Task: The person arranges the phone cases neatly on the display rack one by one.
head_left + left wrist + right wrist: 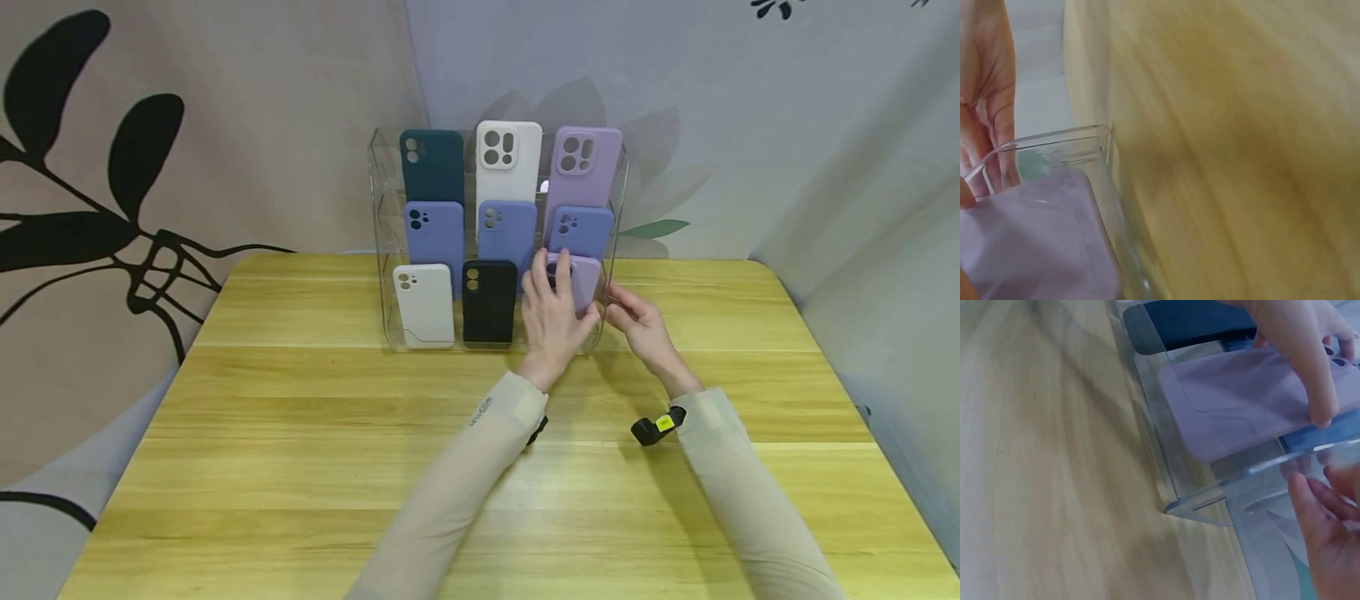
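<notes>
A lilac phone case (586, 282) leans in the front right place of a clear tiered display stand (386, 312). My left hand (552, 321) holds that case from the front, fingers over its upper part and thumb at its right edge. In the right wrist view the lilac case (1229, 406) sits tilted between the stand's clear walls. My right hand (651, 335) is at the stand's right side, its fingertips touching the outside of the clear side panel. A black case (489, 302) and a white case (425, 307) stand in the same front row.
Three blue-violet cases, one of them at the left (435, 242), fill the middle row. Behind them stand a dark green case (432, 167), a white case (510, 162) and a lilac case (588, 171). The stand is at the back of a wooden table (300, 433), before a patterned cloth backdrop (300, 125).
</notes>
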The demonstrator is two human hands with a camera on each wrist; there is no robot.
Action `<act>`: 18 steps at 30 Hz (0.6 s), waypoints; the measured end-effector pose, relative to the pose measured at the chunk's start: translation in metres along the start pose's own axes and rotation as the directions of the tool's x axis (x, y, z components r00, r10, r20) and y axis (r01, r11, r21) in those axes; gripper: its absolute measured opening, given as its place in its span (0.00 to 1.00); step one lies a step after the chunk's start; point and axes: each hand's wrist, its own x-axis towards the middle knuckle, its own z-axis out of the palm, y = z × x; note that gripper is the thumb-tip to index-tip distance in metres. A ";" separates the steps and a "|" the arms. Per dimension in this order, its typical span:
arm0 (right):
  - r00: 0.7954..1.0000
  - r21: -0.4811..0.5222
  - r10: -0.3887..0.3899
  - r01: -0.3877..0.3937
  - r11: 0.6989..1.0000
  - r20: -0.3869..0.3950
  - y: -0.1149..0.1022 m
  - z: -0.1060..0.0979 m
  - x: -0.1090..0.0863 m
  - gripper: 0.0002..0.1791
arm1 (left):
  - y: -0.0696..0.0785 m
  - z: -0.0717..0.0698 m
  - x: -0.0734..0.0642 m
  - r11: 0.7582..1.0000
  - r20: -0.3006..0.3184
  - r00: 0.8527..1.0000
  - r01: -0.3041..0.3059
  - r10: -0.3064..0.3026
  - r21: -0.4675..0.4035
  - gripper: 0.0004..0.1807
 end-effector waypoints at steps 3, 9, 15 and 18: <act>0.999 -0.020 -0.007 0.006 1.000 -0.040 0.001 0.002 0.001 0.21 | 0.000 0.002 -0.004 0.999 0.002 1.000 0.028 -0.028 0.020 0.47; 0.997 -0.018 -0.016 0.014 1.000 -0.078 0.001 0.006 0.001 0.20 | 0.002 0.003 -0.007 0.997 0.001 0.999 0.051 -0.051 0.065 0.46; 0.997 -0.009 -0.008 0.008 1.000 -0.079 0.000 0.007 0.000 0.20 | 0.007 0.002 -0.008 0.995 0.024 0.997 0.071 -0.073 0.073 0.46; 0.997 -0.021 -0.004 0.002 1.000 -0.081 0.000 0.008 -0.001 0.19 | 0.008 -0.001 -0.009 0.993 0.043 0.995 0.088 -0.092 0.080 0.46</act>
